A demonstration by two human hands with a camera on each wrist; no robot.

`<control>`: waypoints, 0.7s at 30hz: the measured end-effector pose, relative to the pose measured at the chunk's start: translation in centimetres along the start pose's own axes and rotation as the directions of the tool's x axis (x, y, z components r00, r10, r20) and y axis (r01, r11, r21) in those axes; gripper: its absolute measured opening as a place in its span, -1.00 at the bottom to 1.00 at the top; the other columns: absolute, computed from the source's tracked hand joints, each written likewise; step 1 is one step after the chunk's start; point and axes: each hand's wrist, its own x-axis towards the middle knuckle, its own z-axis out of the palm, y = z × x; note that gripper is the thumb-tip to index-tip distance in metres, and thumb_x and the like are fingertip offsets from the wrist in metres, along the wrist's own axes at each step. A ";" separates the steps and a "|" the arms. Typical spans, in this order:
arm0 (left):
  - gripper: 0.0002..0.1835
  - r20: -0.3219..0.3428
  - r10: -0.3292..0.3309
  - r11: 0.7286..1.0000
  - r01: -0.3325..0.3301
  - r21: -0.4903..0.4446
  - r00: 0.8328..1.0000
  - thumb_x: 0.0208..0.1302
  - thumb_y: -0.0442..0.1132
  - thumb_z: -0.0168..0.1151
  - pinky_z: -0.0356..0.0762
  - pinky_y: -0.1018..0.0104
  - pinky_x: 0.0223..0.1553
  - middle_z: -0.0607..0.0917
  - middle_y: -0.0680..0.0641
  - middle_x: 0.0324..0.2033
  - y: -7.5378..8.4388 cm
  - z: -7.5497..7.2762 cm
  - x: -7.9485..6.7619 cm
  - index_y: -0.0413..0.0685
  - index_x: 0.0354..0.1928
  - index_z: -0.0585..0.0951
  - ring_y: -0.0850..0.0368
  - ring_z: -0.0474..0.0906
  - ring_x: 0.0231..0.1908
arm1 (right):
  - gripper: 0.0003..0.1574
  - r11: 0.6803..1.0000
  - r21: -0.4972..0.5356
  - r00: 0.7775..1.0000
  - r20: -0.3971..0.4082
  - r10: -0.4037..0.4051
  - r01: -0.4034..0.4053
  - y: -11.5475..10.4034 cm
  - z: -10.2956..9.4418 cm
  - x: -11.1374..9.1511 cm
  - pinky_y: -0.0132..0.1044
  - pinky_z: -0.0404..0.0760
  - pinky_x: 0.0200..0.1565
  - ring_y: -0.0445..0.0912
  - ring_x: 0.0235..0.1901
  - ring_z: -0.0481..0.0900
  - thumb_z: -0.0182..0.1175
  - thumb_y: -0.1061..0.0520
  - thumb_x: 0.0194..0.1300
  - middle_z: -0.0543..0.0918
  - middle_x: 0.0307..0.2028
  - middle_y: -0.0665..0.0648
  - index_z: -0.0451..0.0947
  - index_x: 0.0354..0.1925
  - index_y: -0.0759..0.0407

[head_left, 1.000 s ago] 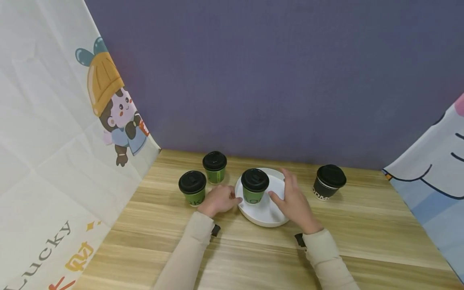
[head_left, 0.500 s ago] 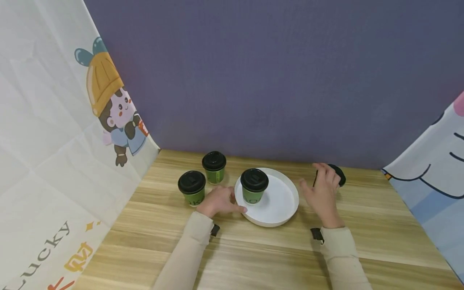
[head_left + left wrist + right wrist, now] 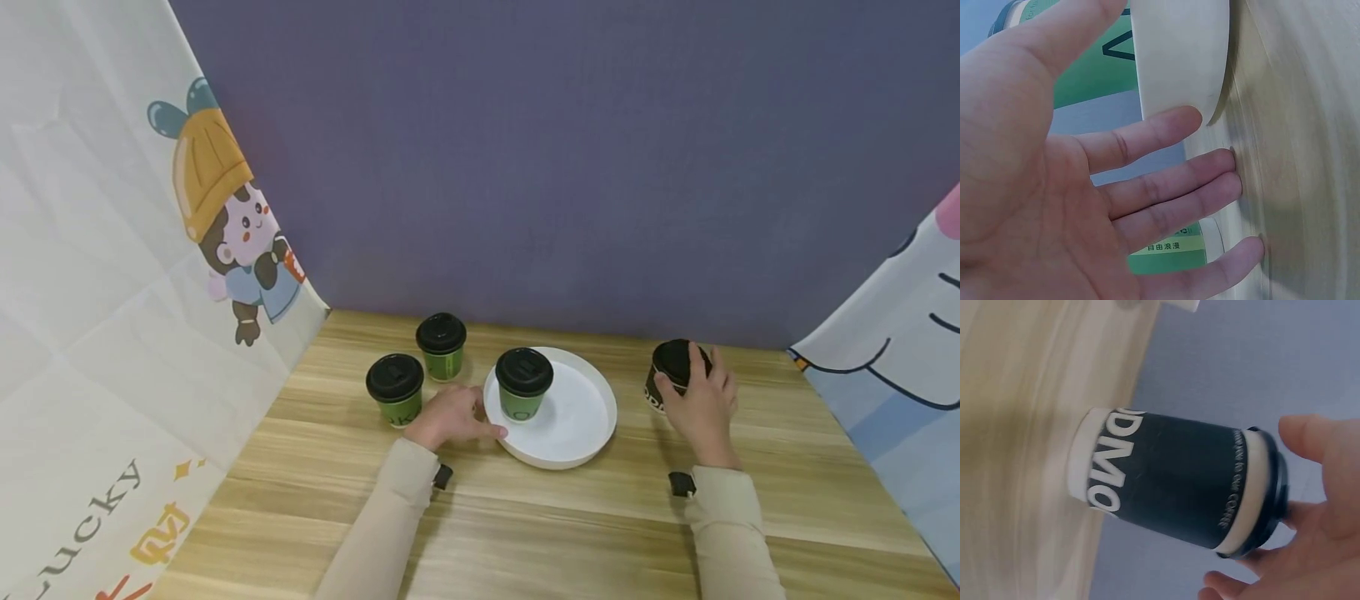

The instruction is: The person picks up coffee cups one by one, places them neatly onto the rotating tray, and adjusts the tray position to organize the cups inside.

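Observation:
My left hand (image 3: 453,417) is at the left edge of a round white plate (image 3: 577,408). Its thumb lies over the rim and, in the left wrist view, the straight index finger touches the plate's outer wall. On the plate stands a green paper cup (image 3: 522,404) with a black lid. My right hand (image 3: 703,408) is around the top of a black paper cup (image 3: 1179,475), which has white lettering and a black lid (image 3: 1272,494). The thumb is beside the lid on one side, fingers partly hidden behind it; firm contact is not plain. This cup stands upright on the table.
Two more green lidded cups stand left of the plate: a nearer one (image 3: 395,392) beside my left hand and a farther one (image 3: 442,346). The wooden table (image 3: 555,533) meets a purple-grey backdrop (image 3: 555,167) behind. A printed white cloth (image 3: 97,275) hangs at the left.
My right hand has moved right, from the plate's right edge to the black cup. My left hand stays at the plate, its thumb slightly lower on the rim. The cups stay in place.

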 end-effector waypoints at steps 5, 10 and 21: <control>-0.49 0.013 -0.008 1.000 0.008 -0.004 1.000 0.03 0.31 0.50 0.51 0.25 -0.22 0.68 0.07 -0.34 -0.1 -0.1 0.0 0.04 -0.30 0.67 0.13 0.50 -0.27 | -0.03 0.999 0.006 0.998 0.044 0.037 -0.038 0.2 0.0 0.0 0.64 -0.15 0.26 0.62 0.48 -0.32 -0.03 -0.22 0.57 -0.32 0.58 0.51 -0.16 0.64 0.15; -0.53 0.031 -0.001 1.000 0.001 0.003 1.000 0.12 0.27 0.46 0.56 0.19 -0.10 0.73 0.08 -0.28 -0.3 -0.2 0.1 0.03 -0.23 0.70 0.11 0.55 -0.18 | -0.05 0.999 0.032 0.999 0.033 0.035 -0.036 0.3 0.0 0.2 0.61 -0.11 0.25 0.61 0.48 -0.26 -0.02 -0.23 0.56 -0.29 0.59 0.50 -0.09 0.61 0.21; -0.70 0.038 0.024 1.000 -0.025 0.014 0.999 0.31 0.14 0.36 0.51 0.22 -0.16 0.72 0.11 -0.35 -0.5 -0.1 0.2 0.08 -0.29 0.71 0.14 0.52 -0.24 | -0.01 0.997 0.023 0.997 0.017 0.075 -0.075 0.1 -0.3 0.2 0.51 0.19 0.26 0.59 0.38 0.06 0.17 -0.21 0.46 0.01 0.48 0.61 0.06 0.48 0.40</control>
